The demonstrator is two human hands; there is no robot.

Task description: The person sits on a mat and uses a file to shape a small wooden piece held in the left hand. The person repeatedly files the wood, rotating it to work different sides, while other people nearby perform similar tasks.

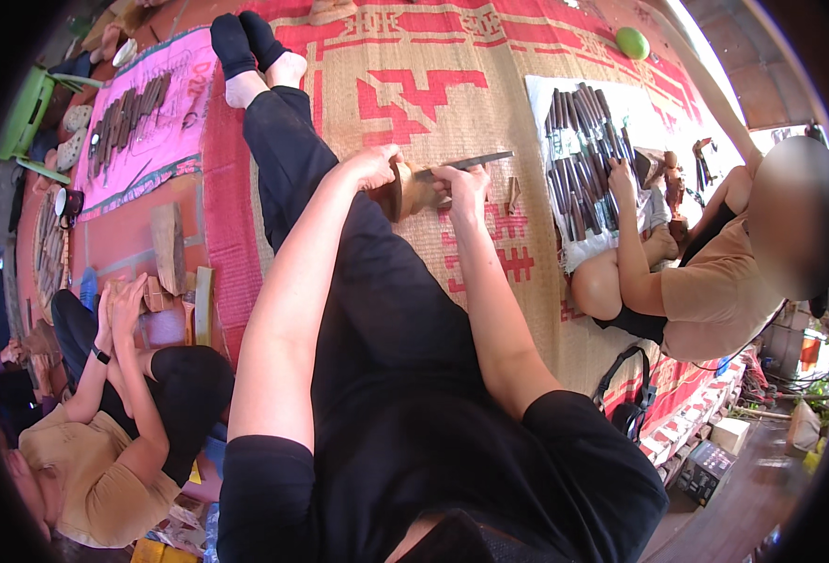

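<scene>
My left hand is closed on the upper side of a rounded brown wood block, which rests by my leg over the woven mat. Facing it, my right hand grips a long, flat, dark hand tool. One end of the tool reaches the block's upper right side and the other sticks out past my fingers. Whether it is a file or a chisel I cannot tell. My left fingertips are partly hidden. A small pale wood piece lies on the mat right of my right hand.
At right, a person reaches to a white cloth bearing many dark-handled tools. Another person sits at lower left. More tools lie on a pink cloth. A green round fruit sits at the far right.
</scene>
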